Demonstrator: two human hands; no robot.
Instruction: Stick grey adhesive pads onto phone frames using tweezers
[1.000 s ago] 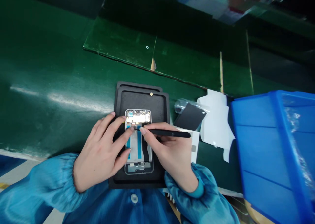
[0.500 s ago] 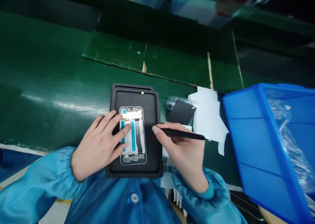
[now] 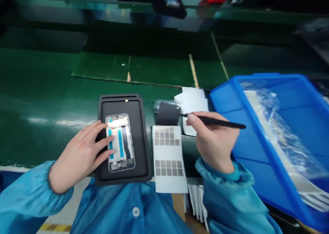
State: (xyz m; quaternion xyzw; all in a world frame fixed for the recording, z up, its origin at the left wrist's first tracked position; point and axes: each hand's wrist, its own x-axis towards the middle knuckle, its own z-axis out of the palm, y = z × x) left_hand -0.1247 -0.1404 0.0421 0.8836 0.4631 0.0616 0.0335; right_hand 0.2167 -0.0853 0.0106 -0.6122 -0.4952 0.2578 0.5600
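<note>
Open phone housing on black rubber mat, 7 o'clock in view: light, thin, fragile, with exposed board and flex strips, safest held by side rails. Left hand spread over its edge; right hand pinching black stylus, label sheet at 3 o'clock

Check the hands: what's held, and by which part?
Right hand holds black tweezers at mid-shaft. Left hand rests on the phone frame, holding nothing.

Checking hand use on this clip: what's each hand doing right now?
Left hand: open, fingers spread, resting on the phone frame, gripping nothing.
Right hand: closed, holding black tweezers.
</note>
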